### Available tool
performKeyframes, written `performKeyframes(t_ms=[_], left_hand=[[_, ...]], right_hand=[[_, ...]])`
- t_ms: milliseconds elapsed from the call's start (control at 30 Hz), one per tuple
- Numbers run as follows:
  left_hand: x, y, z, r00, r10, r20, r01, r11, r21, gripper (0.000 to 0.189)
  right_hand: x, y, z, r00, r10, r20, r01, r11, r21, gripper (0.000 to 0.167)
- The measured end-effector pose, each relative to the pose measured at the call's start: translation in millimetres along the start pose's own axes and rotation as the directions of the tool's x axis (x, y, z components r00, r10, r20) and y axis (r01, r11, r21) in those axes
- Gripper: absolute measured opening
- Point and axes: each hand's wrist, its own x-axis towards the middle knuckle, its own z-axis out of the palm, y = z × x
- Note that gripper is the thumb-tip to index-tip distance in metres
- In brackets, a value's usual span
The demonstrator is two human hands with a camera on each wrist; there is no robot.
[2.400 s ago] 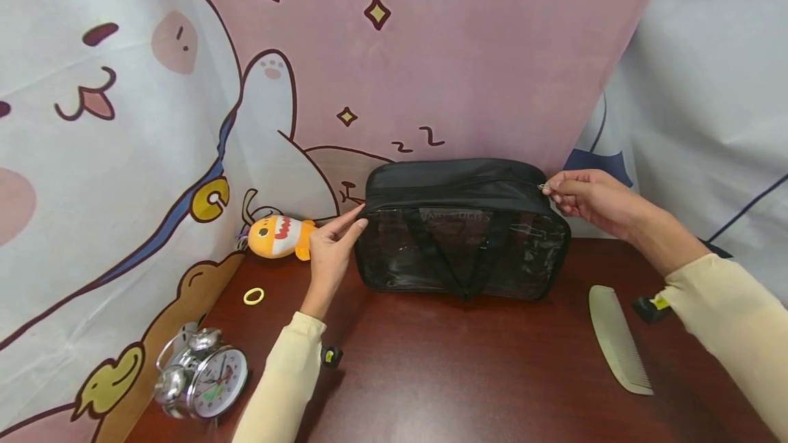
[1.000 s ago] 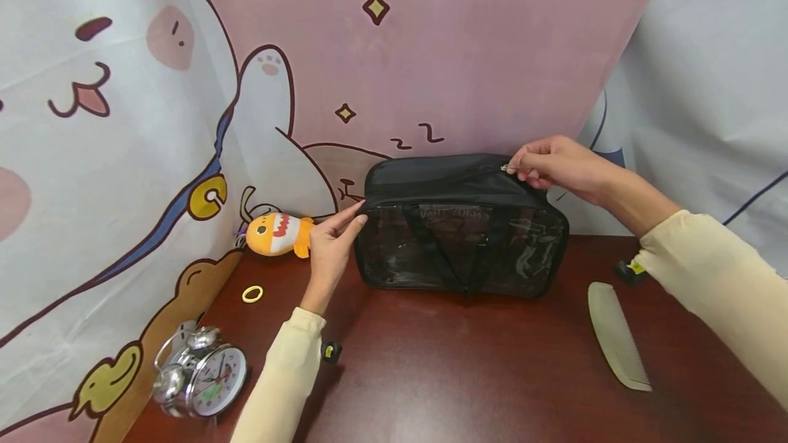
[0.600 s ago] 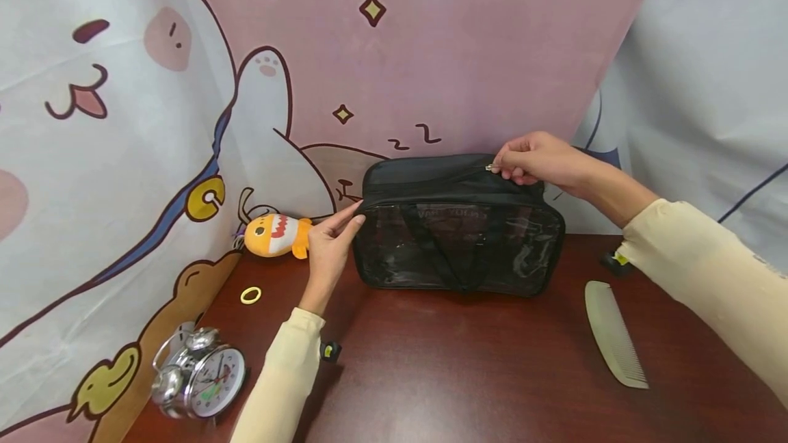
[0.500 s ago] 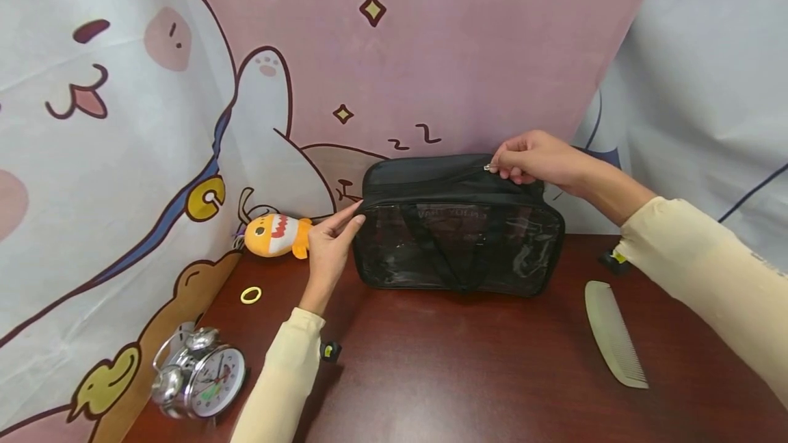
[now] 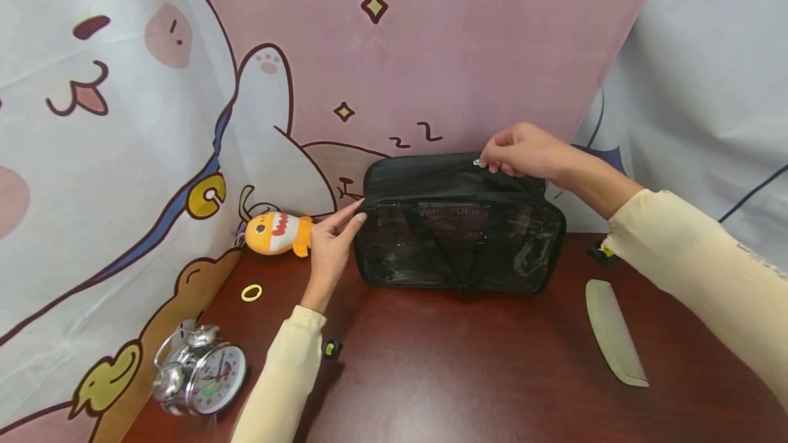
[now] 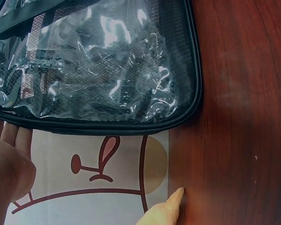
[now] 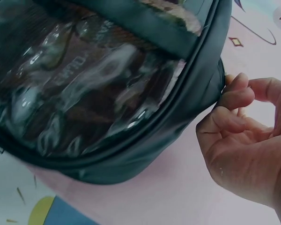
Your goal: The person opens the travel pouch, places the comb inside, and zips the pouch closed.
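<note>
A black toiletry bag (image 5: 455, 245) with a clear front panel and two strap handles stands upright on the table against the backdrop. My left hand (image 5: 331, 251) pinches its upper left corner, thumb in front and fingers behind; in the left wrist view the fingers (image 6: 11, 136) reach behind the bag's edge. On top of the bag, right of the middle, my right hand (image 5: 523, 150) pinches the small metal zipper pull (image 5: 477, 163). The right wrist view shows the curled right fingers (image 7: 236, 96) at the bag's top edge, hiding the pull there.
An orange and white plush toy (image 5: 278, 233) lies left of the bag, partly behind my left hand. Nearer are a yellow ring (image 5: 252, 292) and a silver twin-bell alarm clock (image 5: 203, 374). A pale green comb (image 5: 613, 333) lies at right on the brown table (image 5: 455, 374).
My right hand has drawn the zipper pull from the bag's right end leftward along the top toward the middle. The left hand has kept its hold on the corner.
</note>
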Motion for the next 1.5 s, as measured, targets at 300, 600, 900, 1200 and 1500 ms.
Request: performKeyframes(t_ms=[300, 600, 900, 1200, 1500], left_hand=[[2.8, 0.4, 3.7, 1.0, -0.002, 0.017, 0.002, 1.0, 0.007, 0.031], [5.6, -0.5, 3.1, 1.0, 0.023, 0.021, -0.024, 0.999, 0.032, 0.03], [-3.1, -2.9, -9.2, 0.999, 0.011, -0.037, -0.01, 0.999, 0.051, 0.031], [-0.5, -3.9, -5.2, 0.999, 0.024, -0.021, -0.023, 0.999, 0.039, 0.03], [-0.8, -2.6, 0.7, 1.0, 0.017, -0.01, -0.017, 1.0, 0.006, 0.03]], right_hand=[[7.9, -12, 5, 0.999, 0.033, -0.009, -0.033, 0.999, 0.002, 0.031], [13.2, -28, 10, 1.0, 0.016, 0.026, -0.016, 1.0, -0.002, 0.029], [31.7, -47, 39, 0.998, -0.008, 0.069, 0.008, 1.0, 0.0, 0.025], [36.3, -52, 50, 0.998, 0.0, 0.07, -0.002, 1.0, 0.024, 0.024], [44.3, -62, 69, 0.998, -0.045, 0.047, 0.045, 0.999, 0.004, 0.025]])
